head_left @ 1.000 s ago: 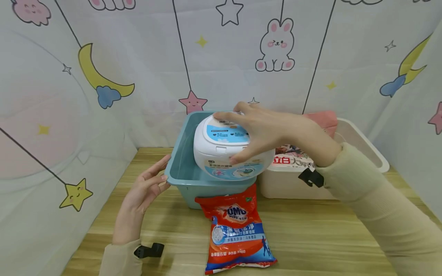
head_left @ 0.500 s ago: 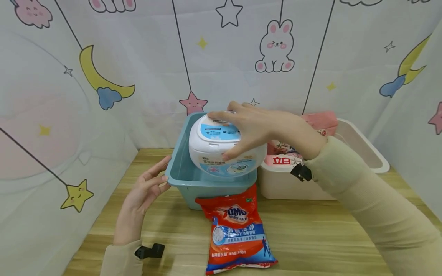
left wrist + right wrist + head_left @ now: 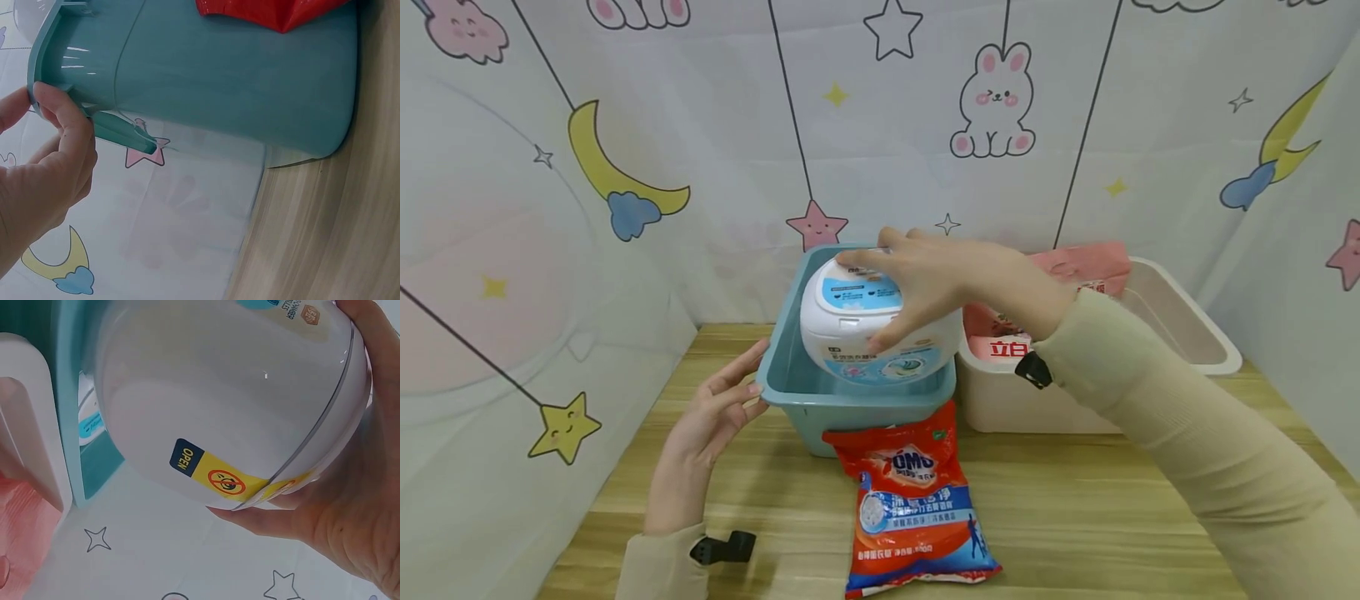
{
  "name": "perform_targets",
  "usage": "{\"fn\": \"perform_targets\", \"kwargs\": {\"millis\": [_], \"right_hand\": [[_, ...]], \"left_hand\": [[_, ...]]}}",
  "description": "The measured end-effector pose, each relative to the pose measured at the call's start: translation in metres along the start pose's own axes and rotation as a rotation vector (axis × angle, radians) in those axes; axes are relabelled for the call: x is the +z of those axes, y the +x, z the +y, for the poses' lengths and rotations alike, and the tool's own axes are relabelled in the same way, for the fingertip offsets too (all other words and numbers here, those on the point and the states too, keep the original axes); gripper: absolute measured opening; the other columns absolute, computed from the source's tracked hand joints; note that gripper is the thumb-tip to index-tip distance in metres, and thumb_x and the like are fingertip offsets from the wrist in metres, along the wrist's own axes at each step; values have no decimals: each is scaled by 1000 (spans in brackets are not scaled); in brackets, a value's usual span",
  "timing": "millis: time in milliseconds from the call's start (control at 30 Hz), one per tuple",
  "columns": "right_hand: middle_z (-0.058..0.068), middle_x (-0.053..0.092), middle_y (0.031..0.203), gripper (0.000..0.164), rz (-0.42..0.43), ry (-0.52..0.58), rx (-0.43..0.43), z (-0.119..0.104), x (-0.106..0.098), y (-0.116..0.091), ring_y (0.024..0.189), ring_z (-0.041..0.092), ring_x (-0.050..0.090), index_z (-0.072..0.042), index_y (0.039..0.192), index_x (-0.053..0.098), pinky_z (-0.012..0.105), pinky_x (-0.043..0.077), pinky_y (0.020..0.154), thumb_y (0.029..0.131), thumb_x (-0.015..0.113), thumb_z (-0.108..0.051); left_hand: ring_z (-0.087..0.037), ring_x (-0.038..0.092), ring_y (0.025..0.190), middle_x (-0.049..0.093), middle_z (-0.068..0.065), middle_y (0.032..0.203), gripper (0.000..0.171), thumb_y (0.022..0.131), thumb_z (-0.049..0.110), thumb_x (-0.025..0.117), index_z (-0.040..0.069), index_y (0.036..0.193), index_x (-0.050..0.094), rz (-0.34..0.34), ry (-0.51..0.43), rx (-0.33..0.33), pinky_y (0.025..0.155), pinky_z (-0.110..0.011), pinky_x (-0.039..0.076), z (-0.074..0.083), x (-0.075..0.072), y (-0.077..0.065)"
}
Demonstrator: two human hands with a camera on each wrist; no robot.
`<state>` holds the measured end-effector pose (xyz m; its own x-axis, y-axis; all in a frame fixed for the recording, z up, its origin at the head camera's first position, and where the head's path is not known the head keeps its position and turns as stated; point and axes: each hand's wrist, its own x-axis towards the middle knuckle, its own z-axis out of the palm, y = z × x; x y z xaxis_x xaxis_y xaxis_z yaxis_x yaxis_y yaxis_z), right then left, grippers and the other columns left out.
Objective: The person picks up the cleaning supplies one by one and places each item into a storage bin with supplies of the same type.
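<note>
My right hand [image 3: 921, 271] grips a white laundry-pod tub [image 3: 850, 329] by its top, fingers over the far side and thumb on the front. The tub is tilted, inside the mouth of a teal plastic basin [image 3: 850, 402]; its lower part is hidden behind the front rim. An "OPEN" tab [image 3: 187, 456] shows on the tub in the right wrist view. At the basin's left side, my left hand [image 3: 711, 417] pinches the rim between thumb and fingers, as the left wrist view [image 3: 56, 150] shows the hand doing.
A red and blue OMO detergent bag [image 3: 913, 508] leans against the basin's front. Right of the basin stands a cream bin [image 3: 1037, 404] holding pink packages [image 3: 1086, 262]. Through a gap, a white and blue thing [image 3: 90, 419] shows inside the basin. A printed curtain [image 3: 737, 150] hangs behind.
My right hand has carried the tub a little to the left within the basin's opening. The left hand keeps its place on the rim.
</note>
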<state>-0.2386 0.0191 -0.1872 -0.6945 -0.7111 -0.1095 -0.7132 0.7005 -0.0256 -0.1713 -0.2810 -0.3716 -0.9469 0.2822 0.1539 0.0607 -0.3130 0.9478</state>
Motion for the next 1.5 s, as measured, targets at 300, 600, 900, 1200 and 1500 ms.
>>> {"fn": "perform_targets", "kwargs": {"millis": [300,600,900,1200,1500], "right_hand": [[7,37,140,102,-34,5,-3,0,6,10,121,28,41,-40,152,18,46,49,93,68,67,-73],[7,35,144,100,-61,-5,-14,-4,10,19,125,30,38,-41,151,19,50,48,96,69,66,-71],[10,28,152,100,-95,-8,12,-8,19,26,130,35,35,-41,152,17,56,44,100,70,66,-71],[10,33,148,100,-109,-22,2,-9,27,33,125,34,40,-40,151,18,52,45,98,70,66,-72],[10,32,148,99,-130,-25,-1,-9,30,38,126,34,40,-39,152,18,53,44,100,71,65,-72]], "left_hand": [[-7,60,98,47,-1,122,55,96,-6,42,10,149,36,15,3,-8,82,-23,52,2,2,0],[-7,61,93,47,-1,121,55,96,-6,43,11,148,38,36,-8,-16,79,-21,52,2,3,0],[-7,61,93,47,-2,121,54,96,-6,44,12,146,41,44,-16,-24,79,-22,53,3,3,0],[-7,61,96,46,-2,122,56,96,-6,43,8,149,34,40,-19,-31,80,-22,53,3,4,0],[-7,61,98,47,-2,123,56,96,-5,45,8,150,33,54,-4,-39,82,-23,53,5,4,-1]]}}
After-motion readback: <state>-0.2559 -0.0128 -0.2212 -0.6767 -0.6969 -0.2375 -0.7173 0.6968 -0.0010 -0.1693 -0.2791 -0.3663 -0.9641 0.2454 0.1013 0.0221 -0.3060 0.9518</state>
